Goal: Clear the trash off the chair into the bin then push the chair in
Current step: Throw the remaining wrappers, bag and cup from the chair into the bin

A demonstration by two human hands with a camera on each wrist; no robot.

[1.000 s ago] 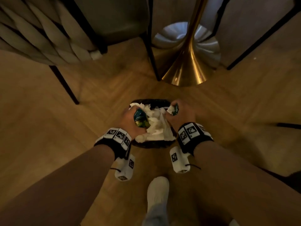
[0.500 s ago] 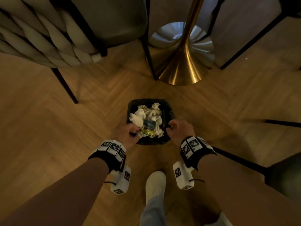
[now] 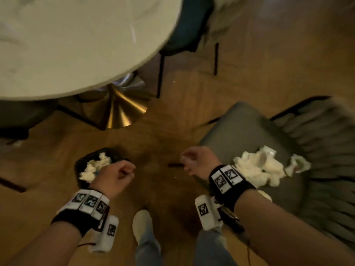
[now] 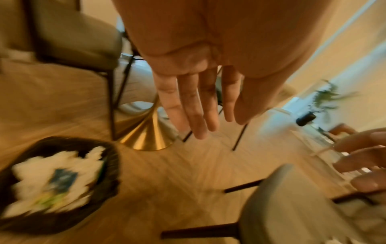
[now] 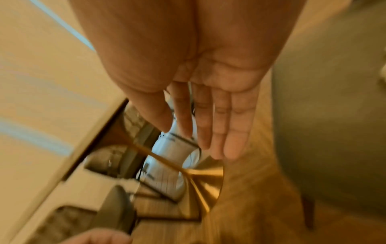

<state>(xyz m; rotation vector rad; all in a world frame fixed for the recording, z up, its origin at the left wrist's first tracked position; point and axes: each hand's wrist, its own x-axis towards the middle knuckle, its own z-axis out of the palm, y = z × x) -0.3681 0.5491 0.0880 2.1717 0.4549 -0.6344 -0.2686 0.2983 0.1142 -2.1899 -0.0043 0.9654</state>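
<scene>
A black bin point(image 3: 81, 166) stands on the floor at lower left, holding crumpled white tissues point(image 3: 94, 167) and a blue wrapper point(image 4: 62, 179). My left hand point(image 3: 115, 175) hovers over the bin's right rim, fingers relaxed and empty point(image 4: 196, 107). My right hand point(image 3: 196, 162) hangs empty just left of the grey chair point(image 3: 247, 131), with its fingers loosely extended point(image 5: 219, 125). On the chair seat lies a heap of white crumpled tissues and wrappers point(image 3: 259, 167), to the right of my right wrist. The frames are motion-blurred.
A round pale table top point(image 3: 76, 45) fills the upper left, on a gold cone base point(image 3: 117, 110). A dark chair point(image 3: 190, 25) is tucked in beyond it, and another chair seat point(image 3: 17, 116) shows at far left. My shoe point(image 3: 142, 225) is on the wood floor.
Both hands dropped the wrappers and tissues into the bin and lifted away empty. The view swung up and right, bringing the grey chair and its trash into sight.
</scene>
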